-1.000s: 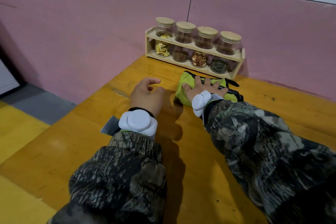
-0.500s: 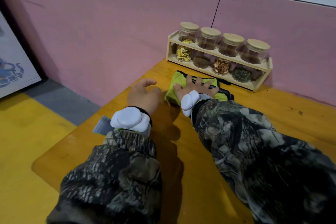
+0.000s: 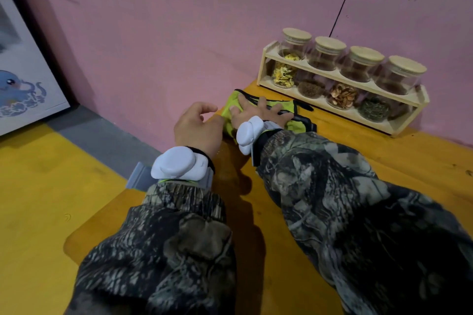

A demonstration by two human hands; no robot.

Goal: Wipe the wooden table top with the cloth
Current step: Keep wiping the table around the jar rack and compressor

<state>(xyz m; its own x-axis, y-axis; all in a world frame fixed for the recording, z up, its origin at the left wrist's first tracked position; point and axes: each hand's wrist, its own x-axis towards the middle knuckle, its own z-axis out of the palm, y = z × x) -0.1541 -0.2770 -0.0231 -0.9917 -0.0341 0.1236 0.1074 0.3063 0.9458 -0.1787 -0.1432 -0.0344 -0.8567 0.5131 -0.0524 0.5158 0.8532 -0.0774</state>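
Note:
A yellow-green cloth with dark trim [image 3: 294, 124] lies on the wooden table top [image 3: 399, 158] near its far left corner. My right hand [image 3: 258, 112] presses flat on the cloth, fingers spread. My left hand [image 3: 197, 128] rests at the table's left edge just beside the cloth, fingers loosely curled and apart, holding nothing. Both wrists carry white devices, and camouflage sleeves cover both forearms.
A wooden rack [image 3: 343, 107] with several cork-lidded glass jars stands at the back of the table against the pink wall [image 3: 179, 33]. The table's left edge drops to a yellow floor [image 3: 51, 199]. A white panel with a blue octopus picture [image 3: 15, 84] leans at far left.
My right hand has slid the cloth leftwards and farther back, toward the table's corner. My left hand has followed to the left edge. The view has swung left.

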